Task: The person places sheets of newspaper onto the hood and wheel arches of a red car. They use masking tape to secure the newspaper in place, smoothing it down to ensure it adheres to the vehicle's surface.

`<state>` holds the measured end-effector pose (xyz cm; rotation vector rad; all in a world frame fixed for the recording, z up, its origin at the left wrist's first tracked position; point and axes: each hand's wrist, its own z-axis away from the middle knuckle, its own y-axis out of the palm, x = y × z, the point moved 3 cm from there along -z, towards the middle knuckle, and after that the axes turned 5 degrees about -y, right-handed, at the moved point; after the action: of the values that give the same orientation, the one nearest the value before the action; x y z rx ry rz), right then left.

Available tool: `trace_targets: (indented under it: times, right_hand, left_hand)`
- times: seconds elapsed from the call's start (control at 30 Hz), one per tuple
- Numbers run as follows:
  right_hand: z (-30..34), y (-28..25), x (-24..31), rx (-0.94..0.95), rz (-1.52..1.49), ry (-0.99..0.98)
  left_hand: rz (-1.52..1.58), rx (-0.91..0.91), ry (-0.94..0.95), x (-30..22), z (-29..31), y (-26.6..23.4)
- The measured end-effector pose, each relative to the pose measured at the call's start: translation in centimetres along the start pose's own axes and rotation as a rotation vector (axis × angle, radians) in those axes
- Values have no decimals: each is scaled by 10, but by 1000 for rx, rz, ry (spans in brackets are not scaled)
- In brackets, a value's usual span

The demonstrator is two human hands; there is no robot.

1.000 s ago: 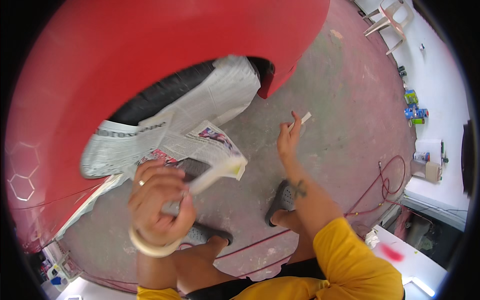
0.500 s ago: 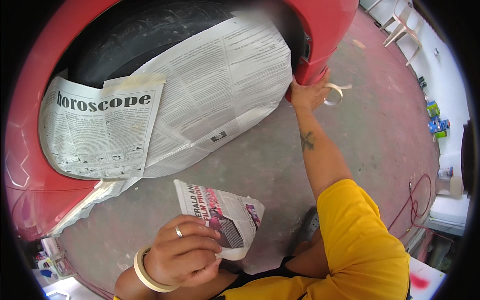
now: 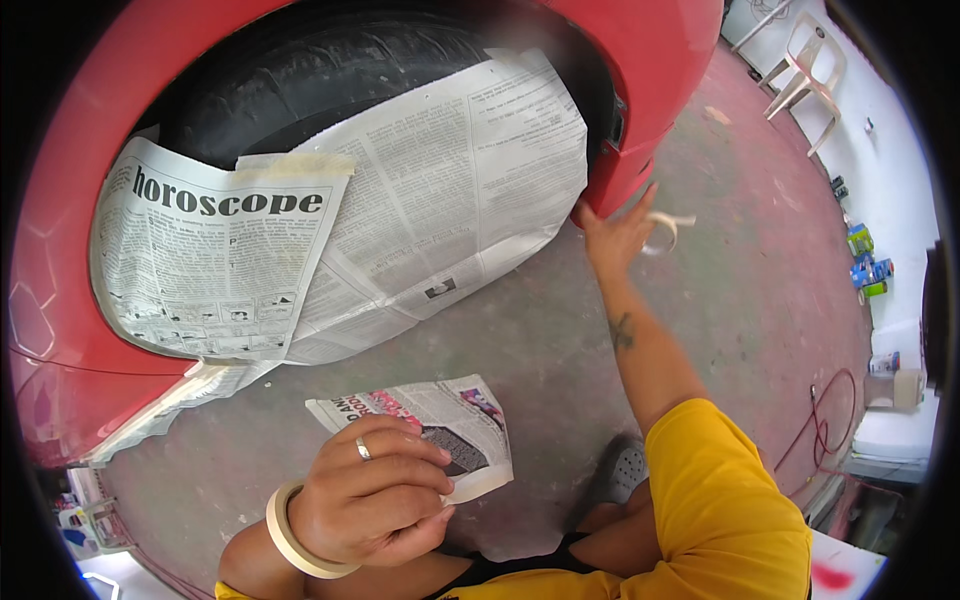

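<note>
My left hand [image 3: 385,490] pinches a torn piece of newspaper [image 3: 470,425] with a pale tape strip along its near edge. A roll of masking tape [image 3: 290,535] sits around my left wrist. Stretched far forward, my right hand [image 3: 615,235] has its fingers spread beside the lower corner of the red car body [image 3: 615,180]; whether it touches is hard to tell. A curled tape piece [image 3: 668,235] shows next to that hand, and I cannot tell if it hangs from it. Newspaper sheets [image 3: 430,200] cover the lower part of the black tire [image 3: 330,75].
Masking tape [image 3: 300,165] joins the newspaper sheets near the tire. At the far right stand a plastic chair [image 3: 805,85] and several cans [image 3: 865,265] along the wall. A red hose [image 3: 820,430] lies coiled on the concrete floor [image 3: 720,330].
My right hand has drawn slightly back from the car's lower corner, its fingers spreading more. The newspaper piece in my left hand has tilted. The whole view has shifted a little.
</note>
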<state>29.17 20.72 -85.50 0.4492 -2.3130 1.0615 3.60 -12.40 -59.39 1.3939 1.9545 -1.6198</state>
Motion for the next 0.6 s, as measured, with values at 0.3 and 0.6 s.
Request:
trace_targets:
  times: [0.3,0.6]
  right_hand:
    - [-81,-58,79,-152,-7,-288]
    - [-104,-85,87,-296,-206,-521]
  left_hand:
    - [-38,-74,70,-9,9,-3]
    - [-51,-91,82,-10,19,-8]
